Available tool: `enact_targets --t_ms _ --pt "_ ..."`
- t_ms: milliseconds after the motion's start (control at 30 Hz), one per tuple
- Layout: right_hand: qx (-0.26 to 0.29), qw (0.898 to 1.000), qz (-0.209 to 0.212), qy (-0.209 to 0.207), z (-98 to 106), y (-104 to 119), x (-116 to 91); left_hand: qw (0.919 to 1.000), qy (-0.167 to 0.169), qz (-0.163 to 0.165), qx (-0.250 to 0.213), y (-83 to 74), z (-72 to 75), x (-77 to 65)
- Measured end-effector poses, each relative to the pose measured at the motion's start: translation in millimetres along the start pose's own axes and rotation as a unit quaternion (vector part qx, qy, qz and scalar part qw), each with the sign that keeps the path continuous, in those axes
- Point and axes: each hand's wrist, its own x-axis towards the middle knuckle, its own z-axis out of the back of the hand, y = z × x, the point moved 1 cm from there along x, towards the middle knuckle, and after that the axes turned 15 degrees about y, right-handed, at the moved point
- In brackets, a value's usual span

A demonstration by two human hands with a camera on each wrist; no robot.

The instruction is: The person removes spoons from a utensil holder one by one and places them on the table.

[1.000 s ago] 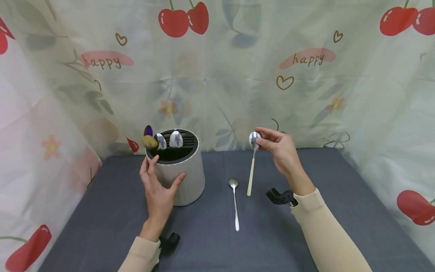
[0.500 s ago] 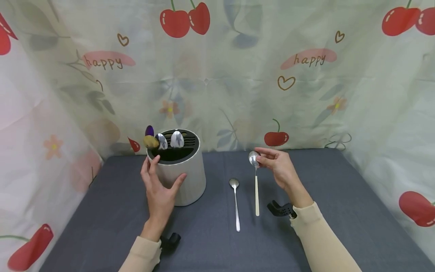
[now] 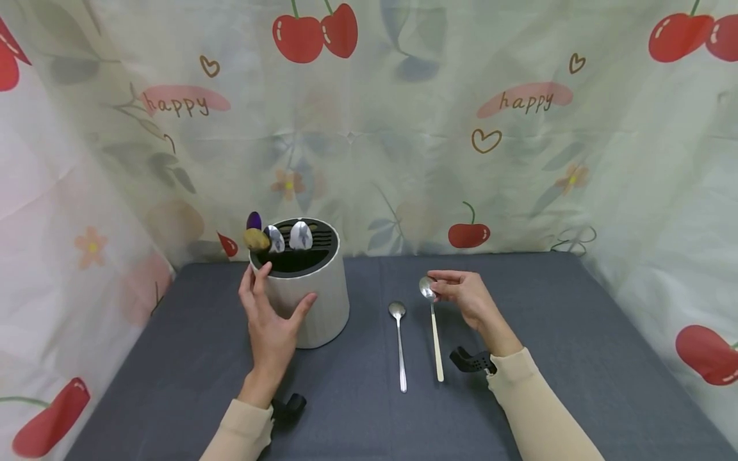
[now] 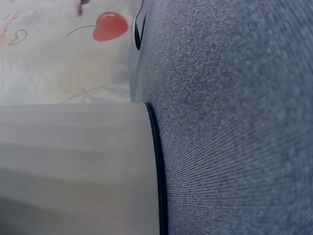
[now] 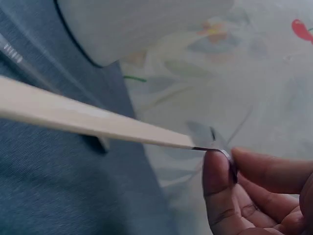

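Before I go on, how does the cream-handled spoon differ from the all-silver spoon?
The cream-handled spoon has a cream handle; the all-silver spoon has a silver one. The right hand pinches the cream-handled spoon at its bowl, while the all-silver spoon lies untouched on the grey cloth. Both have silver bowls.

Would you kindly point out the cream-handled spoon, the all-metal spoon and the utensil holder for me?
Cream-handled spoon [image 3: 435, 333]: head view, upper part of its handle.
All-metal spoon [image 3: 400, 351]: head view, middle of its slim handle.
Utensil holder [image 3: 325, 308]: head view, its pale outer wall.
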Motion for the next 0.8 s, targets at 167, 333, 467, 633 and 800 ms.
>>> enact_targets --t_ms 167,333,467,633,800 --pt "0.008 1.0 -0.023 0.007 0 -19 6 1.0 0.001 0.001 0.0 0.3 0.0 0.1" --pt "0.021 0.999 -0.036 0.012 -2 -35 11 1.0 0.002 0.001 -0.002 -0.4 0.5 -0.1" --pt "0.027 0.998 -0.051 0.005 -3 -43 14 1.0 0.003 -0.001 -0.002 -0.6 0.6 0.4" --pt "0.028 0.998 -0.056 0.01 -5 -50 16 1.0 0.003 0.0 -0.001 -0.5 0.4 0.4" --pt "0.011 0.999 -0.052 0.008 -10 -52 17 1.0 0.002 0.0 0.001 0.2 0.6 -0.1"
